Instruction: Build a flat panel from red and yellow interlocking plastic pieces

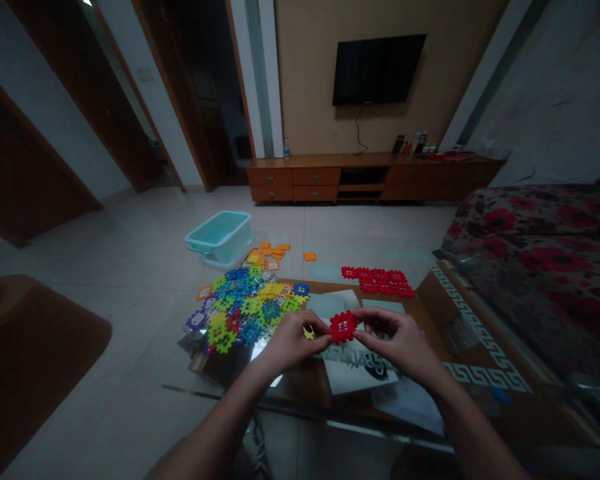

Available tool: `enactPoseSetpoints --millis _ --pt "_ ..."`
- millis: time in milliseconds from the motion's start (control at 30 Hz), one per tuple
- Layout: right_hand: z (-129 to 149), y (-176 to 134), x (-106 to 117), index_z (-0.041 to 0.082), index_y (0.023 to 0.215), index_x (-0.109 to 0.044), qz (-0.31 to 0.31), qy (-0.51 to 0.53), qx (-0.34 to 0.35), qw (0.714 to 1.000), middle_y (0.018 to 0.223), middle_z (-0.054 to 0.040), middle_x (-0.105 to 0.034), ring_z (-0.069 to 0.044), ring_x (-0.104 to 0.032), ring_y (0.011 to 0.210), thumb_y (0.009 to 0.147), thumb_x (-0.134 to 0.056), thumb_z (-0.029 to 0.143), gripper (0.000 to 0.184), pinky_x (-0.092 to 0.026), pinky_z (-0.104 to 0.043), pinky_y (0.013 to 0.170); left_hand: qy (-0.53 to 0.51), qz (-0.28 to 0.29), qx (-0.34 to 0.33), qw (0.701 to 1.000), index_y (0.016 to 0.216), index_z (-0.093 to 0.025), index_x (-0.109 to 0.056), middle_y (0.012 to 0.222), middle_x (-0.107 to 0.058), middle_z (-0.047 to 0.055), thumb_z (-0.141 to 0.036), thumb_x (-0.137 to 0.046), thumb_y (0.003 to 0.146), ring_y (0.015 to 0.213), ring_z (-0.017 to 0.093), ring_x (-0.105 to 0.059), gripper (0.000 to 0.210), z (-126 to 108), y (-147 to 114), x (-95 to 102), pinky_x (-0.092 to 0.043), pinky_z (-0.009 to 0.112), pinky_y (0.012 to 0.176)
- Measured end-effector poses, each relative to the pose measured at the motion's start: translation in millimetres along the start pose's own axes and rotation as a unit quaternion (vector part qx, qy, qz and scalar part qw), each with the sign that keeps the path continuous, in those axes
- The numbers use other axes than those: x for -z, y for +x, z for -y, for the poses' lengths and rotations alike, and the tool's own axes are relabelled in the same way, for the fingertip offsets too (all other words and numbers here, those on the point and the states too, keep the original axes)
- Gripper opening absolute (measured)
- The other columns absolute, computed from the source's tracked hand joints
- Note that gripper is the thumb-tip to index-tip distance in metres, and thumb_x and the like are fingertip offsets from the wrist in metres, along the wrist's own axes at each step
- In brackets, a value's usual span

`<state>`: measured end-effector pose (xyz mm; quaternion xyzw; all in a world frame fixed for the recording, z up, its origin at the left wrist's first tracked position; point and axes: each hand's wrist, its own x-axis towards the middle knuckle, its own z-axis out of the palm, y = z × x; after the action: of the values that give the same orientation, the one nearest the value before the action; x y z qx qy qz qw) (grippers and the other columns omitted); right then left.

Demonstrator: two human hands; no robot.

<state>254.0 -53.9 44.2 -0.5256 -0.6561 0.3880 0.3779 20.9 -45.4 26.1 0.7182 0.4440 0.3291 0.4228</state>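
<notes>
A red interlocking toy tile (343, 327) with notched edges and a window-like grid in its middle is held up over the glass table. My left hand (300, 339) pinches its left edge between thumb and fingers. On the opposite edge, my right hand (397, 337) grips it the same way. Just behind my left fingers shows part of a yellow tile (309, 332); what it rests on is hidden. To the left lies a large heap of mixed tiles (250, 303) in blue, green, yellow and purple. Joined red tiles (380, 281) lie flat in two rows at the far right.
A light-blue plastic bin (223, 237) stands at the table's far left. Orange tiles (275, 251) lie near it, with a single orange tile (310, 256) apart. Papers (355, 373) show under my hands. A flowered sofa cover (535, 233) is at right; a TV cabinet (315, 177) stands beyond.
</notes>
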Motion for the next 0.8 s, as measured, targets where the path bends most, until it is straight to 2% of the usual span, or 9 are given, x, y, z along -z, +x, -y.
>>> enactPoseSetpoints --millis 167,433,800 --pt "-2.7 0.4 -1.2 0.017 0.098 -0.075 -0.002 0.044 -0.023 0.999 0.074 -0.0037 -0.068 -0.016 -0.056 0.064 0.070 -0.077 0.038 0.035 -0.047 -0.029 0.059 -0.003 0.007 -0.031 1.000 0.085 -0.019 -0.077 0.086 -0.075 0.006 -0.026 -0.071 0.080 0.079 0.017 -0.067 0.011 -1.9 0.1 1.0 -0.050 0.028 0.076" --pt "0.6 1.5 -6.4 0.018 0.092 -0.075 -0.014 0.144 -0.066 0.987 0.078 -0.0046 -0.071 -0.016 -0.062 0.068 0.062 -0.083 0.035 0.036 -0.053 -0.030 0.066 -0.003 0.016 -0.051 0.999 0.084 -0.018 -0.077 0.084 -0.074 0.005 -0.024 -0.070 0.081 0.079 0.017 -0.066 0.009 -4.9 -1.0 1.0 -0.050 0.028 0.075" --pt "-2.0 0.5 -9.6 0.018 0.090 -0.076 -0.032 0.196 -0.072 0.977 0.083 -0.0063 -0.075 -0.017 -0.067 0.072 0.059 -0.086 0.036 0.037 -0.058 -0.031 0.072 0.000 0.015 -0.065 0.998 0.085 -0.020 -0.078 0.083 -0.074 0.005 -0.025 -0.070 0.082 0.079 0.016 -0.067 0.010 -3.4 -0.2 -1.2 -0.050 0.027 0.075"
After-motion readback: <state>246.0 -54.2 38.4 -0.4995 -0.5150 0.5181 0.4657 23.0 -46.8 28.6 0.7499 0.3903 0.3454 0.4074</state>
